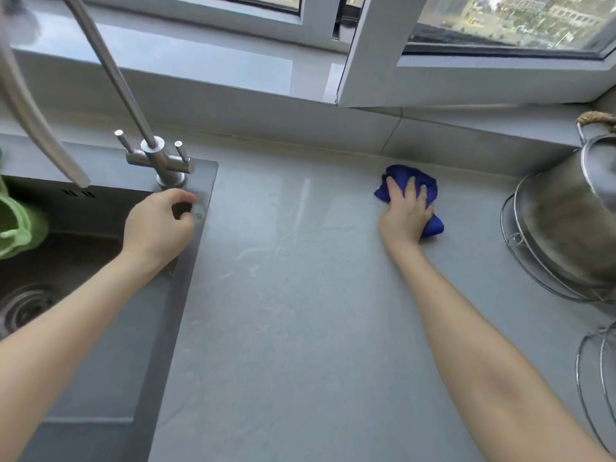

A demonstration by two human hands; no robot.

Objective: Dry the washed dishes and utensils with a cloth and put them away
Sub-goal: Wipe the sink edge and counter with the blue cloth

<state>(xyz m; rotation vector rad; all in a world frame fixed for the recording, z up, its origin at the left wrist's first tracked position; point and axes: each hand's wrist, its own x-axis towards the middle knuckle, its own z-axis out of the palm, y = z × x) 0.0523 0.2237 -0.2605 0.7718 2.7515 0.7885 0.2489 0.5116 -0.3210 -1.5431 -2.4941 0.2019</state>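
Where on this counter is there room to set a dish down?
The widest bare stretch of countertop lies between the sink rim and the right hand pressing the blue cloth, running toward the camera. The right end is crowded by a steel pot on a wire rack.

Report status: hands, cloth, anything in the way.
Left hand curled on sink rim, nothing seen in grip. Right hand flat, pressing blue cloth on counter. Metal pot stands apart, right.

Left hand [160, 225] at left, knuckles up, fingers curled, right hand [408, 211] far right, palm down, fingers spread
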